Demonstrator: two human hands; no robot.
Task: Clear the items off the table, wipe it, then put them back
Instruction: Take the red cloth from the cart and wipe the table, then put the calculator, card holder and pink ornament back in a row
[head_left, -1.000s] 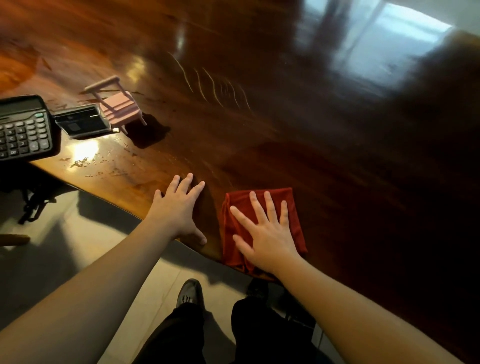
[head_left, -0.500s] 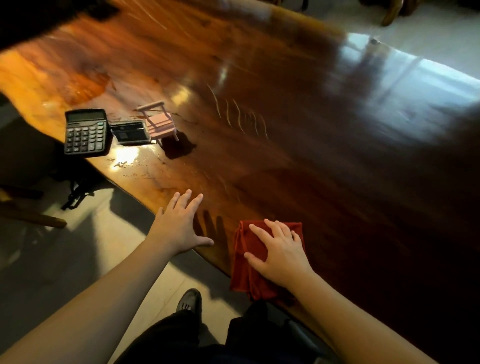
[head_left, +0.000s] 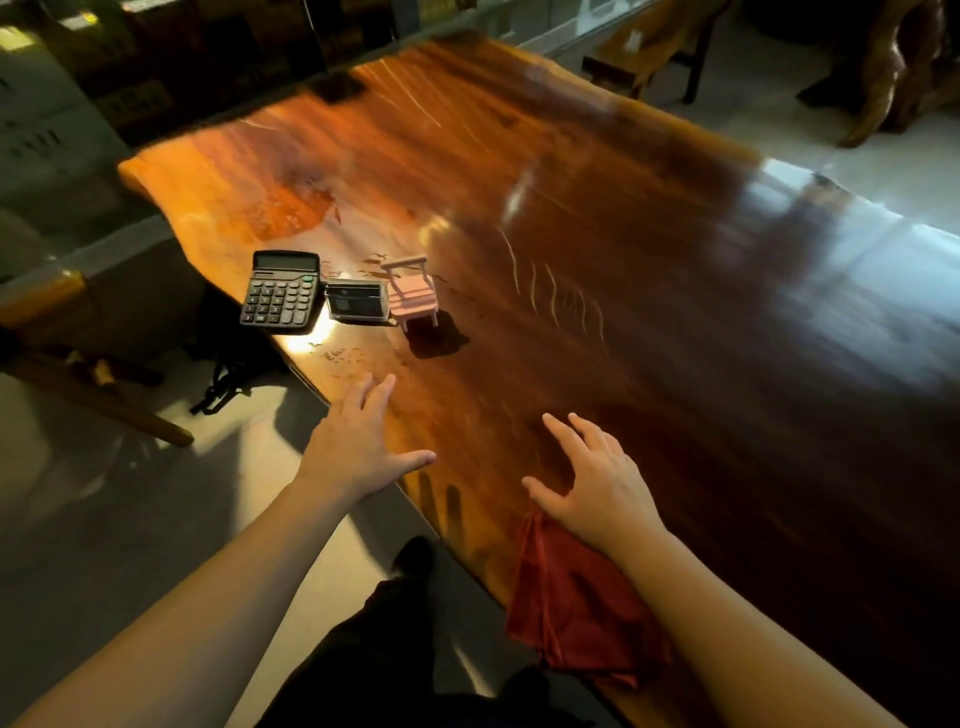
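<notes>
While you stood at the table's edge, the red cloth (head_left: 582, 597) lay crumpled under your right wrist, hanging a bit over the table (head_left: 675, 338). Your right hand (head_left: 597, 478) was spread wide and held nothing. Your left hand (head_left: 358, 441) was spread wide too, apart from the right. Farther out past your left hand sat the calculator (head_left: 280, 291), a small black box (head_left: 357, 300) and a little pink chair (head_left: 413, 292).

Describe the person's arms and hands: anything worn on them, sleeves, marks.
Both forearms are bare for all their visible length; no sleeve shows. The left hand and right hand wear no glove, and no ring, watch or bracelet is visible. No marks can be made out in this dim, slightly blurred view.
</notes>
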